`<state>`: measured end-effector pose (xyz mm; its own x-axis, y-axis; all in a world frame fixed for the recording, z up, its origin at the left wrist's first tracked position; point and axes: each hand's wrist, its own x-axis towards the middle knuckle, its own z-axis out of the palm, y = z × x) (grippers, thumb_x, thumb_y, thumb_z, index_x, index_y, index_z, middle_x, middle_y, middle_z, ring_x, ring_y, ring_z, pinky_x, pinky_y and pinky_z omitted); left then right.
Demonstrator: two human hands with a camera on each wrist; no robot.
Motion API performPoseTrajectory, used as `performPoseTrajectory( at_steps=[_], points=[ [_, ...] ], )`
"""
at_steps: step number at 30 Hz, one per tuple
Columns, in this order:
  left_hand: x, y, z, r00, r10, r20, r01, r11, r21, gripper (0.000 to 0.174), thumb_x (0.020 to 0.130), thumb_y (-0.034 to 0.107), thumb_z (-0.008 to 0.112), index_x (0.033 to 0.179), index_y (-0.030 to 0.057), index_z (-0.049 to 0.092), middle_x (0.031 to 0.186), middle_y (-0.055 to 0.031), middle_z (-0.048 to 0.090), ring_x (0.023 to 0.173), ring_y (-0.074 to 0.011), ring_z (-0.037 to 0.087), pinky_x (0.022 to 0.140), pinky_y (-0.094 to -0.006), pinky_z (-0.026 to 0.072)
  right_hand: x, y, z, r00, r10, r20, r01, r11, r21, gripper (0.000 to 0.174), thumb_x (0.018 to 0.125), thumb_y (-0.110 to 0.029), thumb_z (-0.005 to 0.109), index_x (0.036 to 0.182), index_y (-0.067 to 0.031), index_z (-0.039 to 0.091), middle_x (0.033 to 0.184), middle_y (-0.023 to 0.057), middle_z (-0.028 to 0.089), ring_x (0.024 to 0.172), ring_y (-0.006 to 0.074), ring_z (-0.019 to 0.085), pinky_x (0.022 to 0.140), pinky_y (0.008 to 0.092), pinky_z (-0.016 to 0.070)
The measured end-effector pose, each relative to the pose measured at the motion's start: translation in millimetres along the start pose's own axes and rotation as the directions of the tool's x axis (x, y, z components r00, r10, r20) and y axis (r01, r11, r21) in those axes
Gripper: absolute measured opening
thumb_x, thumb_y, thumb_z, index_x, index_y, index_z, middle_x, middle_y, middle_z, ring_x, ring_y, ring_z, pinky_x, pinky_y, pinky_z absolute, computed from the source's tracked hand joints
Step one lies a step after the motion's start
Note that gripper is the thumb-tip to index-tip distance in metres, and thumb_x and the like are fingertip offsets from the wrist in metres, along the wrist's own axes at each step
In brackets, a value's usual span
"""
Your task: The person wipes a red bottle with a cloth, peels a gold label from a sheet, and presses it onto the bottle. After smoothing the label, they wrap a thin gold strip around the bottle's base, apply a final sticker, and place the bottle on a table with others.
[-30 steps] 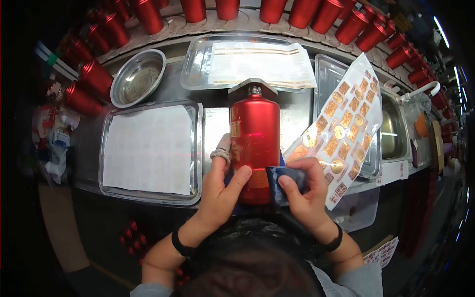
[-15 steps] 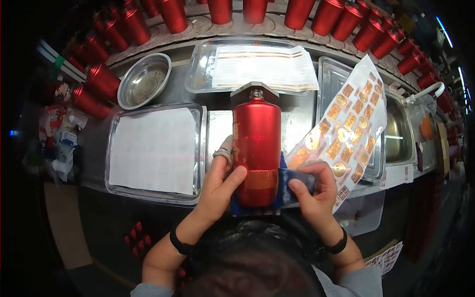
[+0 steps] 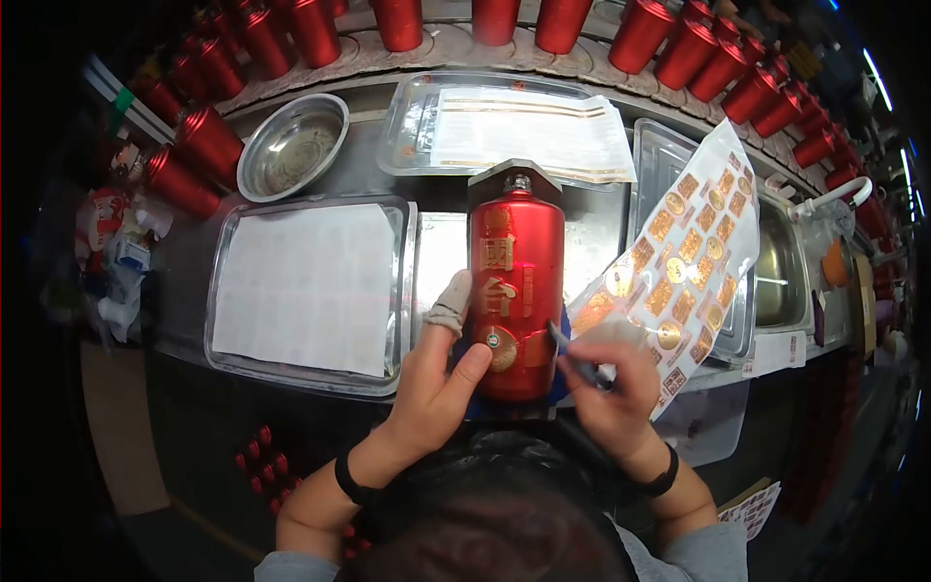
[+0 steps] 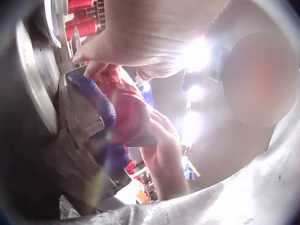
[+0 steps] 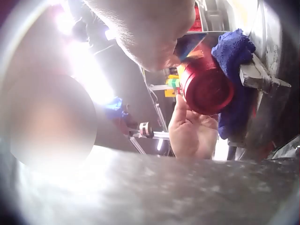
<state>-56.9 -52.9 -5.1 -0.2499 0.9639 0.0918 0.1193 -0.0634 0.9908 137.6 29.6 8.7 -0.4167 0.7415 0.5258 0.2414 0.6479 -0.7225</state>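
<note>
Red bottle [image 3: 516,281] lies at frame centre on the tabletop, neck toward the top of the frame, gold characters facing up. A blue cloth [image 5: 232,51] sits under it.

Left hand [image 3: 433,383], lower centre-left: grip clamped on the bottle's lower left flank. The thumb crosses the front beside the round gold seal, and 1 wrapped finger [image 3: 449,303] lies up along the side.

Right hand [image 3: 611,388], lower centre-right: grip pinched together on a dark blue piece [image 3: 572,354], whose edge meets the bottle's lower right flank.

The bottle's base end lies between the 2 grips; the neck end is free of both.

Right wrist view: the bottle's round base faces the camera, with the left palm just below it.

Surroundings:
- Sticker sheet [image 3: 684,257] of gold labels, right of centre, just behind the right hand.
- Tray [image 3: 404,252] with white paper, left of centre, beside the bottle.
- Steel bowl [image 3: 291,145], upper left.
- Row of red bottles [image 3: 398,19] along the top edge.
</note>
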Motion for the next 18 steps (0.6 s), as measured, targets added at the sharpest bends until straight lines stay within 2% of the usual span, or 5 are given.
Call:
performPoseTrajectory(
  at_steps=[3, 7, 9, 13, 18],
  points=[
    [-5.1, 0.1, -3.9, 0.999, 0.025, 0.025, -0.028, 0.99, 0.14, 0.065, 0.097, 0.022, 0.056, 0.149, -0.0072, 0.03, 0.153, -0.027, 0.034, 0.143, -0.0335, 0.035, 0.117, -0.0437, 0.023, 6.6, -16.0, -11.0, 0.956, -0.213, 0.201, 0.213, 0.977, 0.021, 0.027, 0.065, 0.005, 0.077, 0.087, -0.0084, 0.069, 0.085, 0.0065, 0.068, 0.069, 0.0226, 0.059, 0.067, 0.0346, 0.0452],
    [-9.4, 13.9, -5.5, 0.972, 0.199, 0.124, -0.234, 0.85, 0.472, 0.054, 0.093, 0.03, 0.062, 0.142, 0.0083, 0.051, 0.154, -0.0298, 0.03, 0.143, -0.0456, 0.029, 0.116, -0.058, 0.0169, 6.7, -13.8, -15.1, 0.99, 0.131, 0.06, -0.138, 0.982, 0.133, 0.026, 0.066, 0.006, 0.077, 0.087, -0.0071, 0.07, 0.079, 0.0065, 0.069, 0.071, 0.0239, 0.062, 0.068, 0.0335, 0.046],
    [-9.0, 19.8, -3.8, 0.955, 0.236, 0.18, -0.296, 0.728, 0.618, 0.042, 0.089, 0.037, 0.066, 0.129, 0.0229, 0.067, 0.155, -0.0308, 0.027, 0.141, -0.0543, 0.026, 0.111, -0.0655, 0.0177, 3.2, -2.0, -12.8, 0.993, 0.084, 0.087, -0.091, 0.992, 0.084, 0.022, 0.07, 0.004, 0.078, 0.088, -0.0058, 0.069, 0.08, 0.0075, 0.068, 0.072, 0.023, 0.063, 0.066, 0.0323, 0.0457],
    [-8.8, 22.8, -4.0, 0.936, 0.26, 0.236, -0.346, 0.568, 0.747, 0.043, 0.087, 0.044, 0.067, 0.128, 0.0294, 0.067, 0.154, -0.0295, 0.03, 0.137, -0.0561, 0.03, 0.108, -0.067, 0.0209, -7.4, -4.5, -23.1, 0.969, 0.102, 0.224, -0.151, 0.965, 0.215, 0.02, 0.075, 0.001, 0.078, 0.091, -0.0038, 0.068, 0.084, 0.0084, 0.067, 0.076, 0.0198, 0.063, 0.067, 0.0289, 0.0463],
    [-19.5, 26.2, -5.1, 0.919, 0.268, 0.289, -0.391, 0.529, 0.753, 0.039, 0.087, 0.044, 0.067, 0.123, 0.03, 0.07, 0.153, -0.0281, 0.032, 0.137, -0.0551, 0.03, 0.107, -0.0684, 0.0217, -5.3, 0.9, -20.4, 0.868, 0.462, 0.182, -0.496, 0.799, 0.341, 0.019, 0.08, -0.003, 0.077, 0.096, -0.0011, 0.066, 0.089, 0.0078, 0.065, 0.081, 0.0153, 0.062, 0.073, 0.0261, 0.0478]
  ],
)
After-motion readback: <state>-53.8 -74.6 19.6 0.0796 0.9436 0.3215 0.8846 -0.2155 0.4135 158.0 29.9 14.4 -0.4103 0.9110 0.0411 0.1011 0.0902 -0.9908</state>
